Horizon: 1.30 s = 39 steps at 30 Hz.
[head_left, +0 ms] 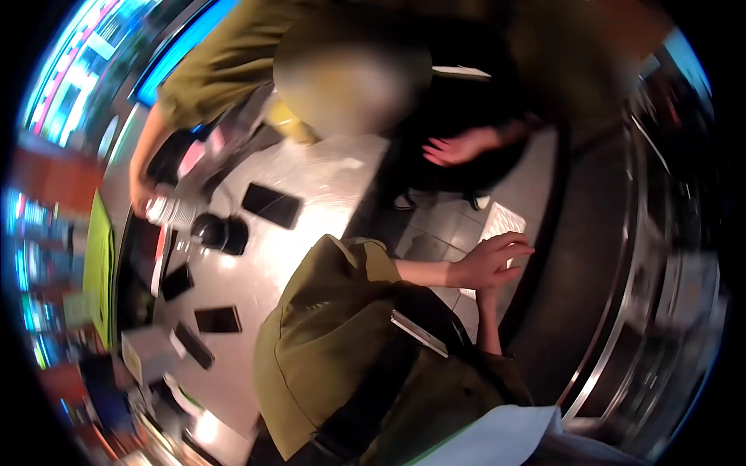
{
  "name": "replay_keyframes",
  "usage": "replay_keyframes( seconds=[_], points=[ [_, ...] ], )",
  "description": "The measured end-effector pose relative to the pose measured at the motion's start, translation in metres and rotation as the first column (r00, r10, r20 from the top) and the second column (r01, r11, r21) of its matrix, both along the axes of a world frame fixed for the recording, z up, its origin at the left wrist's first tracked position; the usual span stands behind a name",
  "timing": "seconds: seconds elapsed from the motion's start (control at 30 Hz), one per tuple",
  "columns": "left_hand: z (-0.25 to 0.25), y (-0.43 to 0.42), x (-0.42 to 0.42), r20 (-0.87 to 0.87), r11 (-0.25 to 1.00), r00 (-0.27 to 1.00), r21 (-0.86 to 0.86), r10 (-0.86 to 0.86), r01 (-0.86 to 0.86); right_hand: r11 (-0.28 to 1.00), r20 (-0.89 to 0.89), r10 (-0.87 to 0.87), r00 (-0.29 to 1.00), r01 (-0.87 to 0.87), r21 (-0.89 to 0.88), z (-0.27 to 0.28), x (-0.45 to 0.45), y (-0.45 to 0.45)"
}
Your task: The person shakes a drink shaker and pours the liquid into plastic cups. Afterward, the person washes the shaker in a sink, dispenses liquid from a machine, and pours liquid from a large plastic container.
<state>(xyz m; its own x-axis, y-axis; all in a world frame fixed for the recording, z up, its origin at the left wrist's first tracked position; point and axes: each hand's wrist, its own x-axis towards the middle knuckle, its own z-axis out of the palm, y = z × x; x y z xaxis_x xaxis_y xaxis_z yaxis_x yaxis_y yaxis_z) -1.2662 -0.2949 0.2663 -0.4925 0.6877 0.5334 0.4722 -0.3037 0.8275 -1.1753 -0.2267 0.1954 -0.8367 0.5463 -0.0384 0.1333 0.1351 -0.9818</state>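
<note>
Beside the worktop (260, 260), the left hand (489, 260) is loosely open and empty. It mostly hides the right hand (486, 295), whose state I cannot tell.

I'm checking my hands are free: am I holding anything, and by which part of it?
The left hand, fingers extended, shows nothing held. The right hand is mostly hidden behind it, so whether it holds anything cannot be told.
</note>
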Motion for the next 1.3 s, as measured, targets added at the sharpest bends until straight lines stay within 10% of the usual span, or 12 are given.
replay_keyframes(
  seconds=[0.13,0.2,0.27,0.4,0.57,0.73,0.8,0.83,1.0,1.2,1.27,1.3],
  points=[
    [-0.007,0.065,0.151,0.407,0.903,0.821,0.02,-0.4,0.43,0.908,0.092,-0.392,0.915,0.369,0.199,0.011,0.162,0.025],
    [-0.006,0.079,0.235,0.124,0.865,0.863,-0.053,-0.49,0.499,0.79,0.122,-0.598,0.792,0.557,0.258,0.016,0.248,0.021],
    [-0.016,0.091,0.33,0.001,0.711,0.712,-0.054,-0.702,0.701,0.579,-0.103,-0.785,0.611,0.782,0.23,0.015,0.329,0.007],
    [0.021,0.092,0.478,-0.174,0.314,0.301,-0.052,-0.937,0.948,0.284,0.079,-0.959,0.272,0.928,0.243,0.013,0.481,-0.025],
    [0.005,0.16,0.595,0.063,0.048,0.048,-0.003,-0.997,0.999,-0.044,0.08,-0.996,-0.045,0.999,0.009,-0.001,0.579,-0.006],
    [-0.004,0.321,0.715,0.284,0.333,0.324,-0.019,-0.902,0.943,-0.142,-0.128,-0.985,-0.118,0.97,0.196,0.056,0.698,0.074],
    [-0.006,0.388,0.754,0.337,0.288,0.294,-0.071,-0.894,0.955,-0.398,-0.489,-0.862,-0.131,0.773,0.494,0.072,0.76,0.146],
    [-0.004,0.412,0.773,0.328,0.265,0.279,-0.088,-0.903,0.96,-0.429,-0.503,-0.837,-0.216,0.83,0.357,0.091,0.786,0.181],
    [-0.036,0.489,0.856,-0.149,0.277,0.267,-0.051,-0.952,0.959,-0.341,-0.27,-0.93,-0.25,0.86,0.379,0.129,0.878,0.326],
    [-0.003,0.477,0.878,0.126,0.172,0.174,-0.027,-0.977,0.985,-0.168,0.215,-0.948,-0.234,0.944,0.285,0.187,0.851,0.333],
    [0.013,0.474,0.858,0.069,0.168,0.176,-0.112,-0.982,0.979,-0.475,-0.163,-0.876,-0.454,0.75,0.46,0.16,0.838,0.348],
    [-0.006,0.492,0.844,0.006,0.197,0.2,-0.146,-0.98,0.97,-0.406,-0.117,-0.913,-0.392,0.833,0.376,0.165,0.834,0.349]
  ],
)
